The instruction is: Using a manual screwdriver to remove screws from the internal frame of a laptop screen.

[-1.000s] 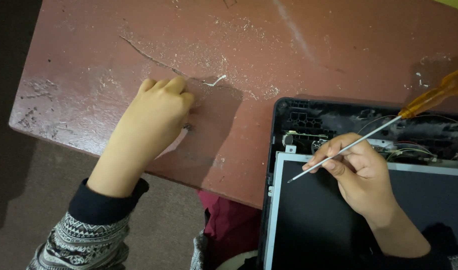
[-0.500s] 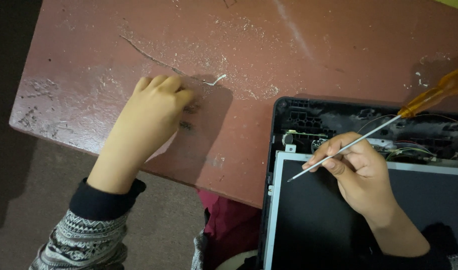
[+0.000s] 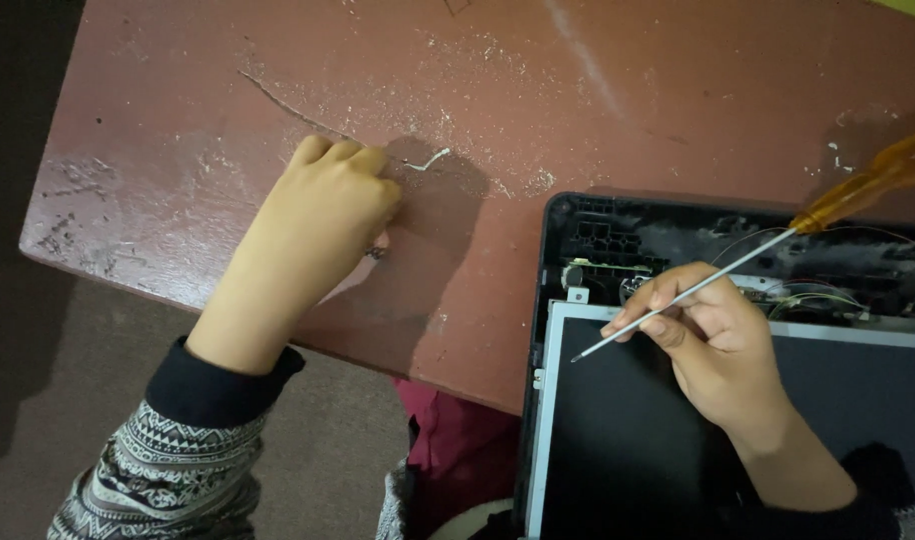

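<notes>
One long screwdriver (image 3: pixel 748 262) slants across the opened laptop (image 3: pixel 598 240), amber handle up-right, tip low-left, pinched mid-shaft by the right hand (image 3: pixel 713 335); the left hand (image 3: pixel 323 225) rests curled on the scarred red surface (image 3: pixel 598 90), well apart.

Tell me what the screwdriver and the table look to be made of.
Screwdriver: thin grey shaft, likely steel by its sheen; translucent amber handle, probably plastic. Table: reddish-brown painted top, probably wood, matte, with scratches and pale chipped patches.

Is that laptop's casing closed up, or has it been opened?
Opened. The laptop shows bare wires and parts above its dark screen panel. The right hand holds a screwdriver over it.
</notes>
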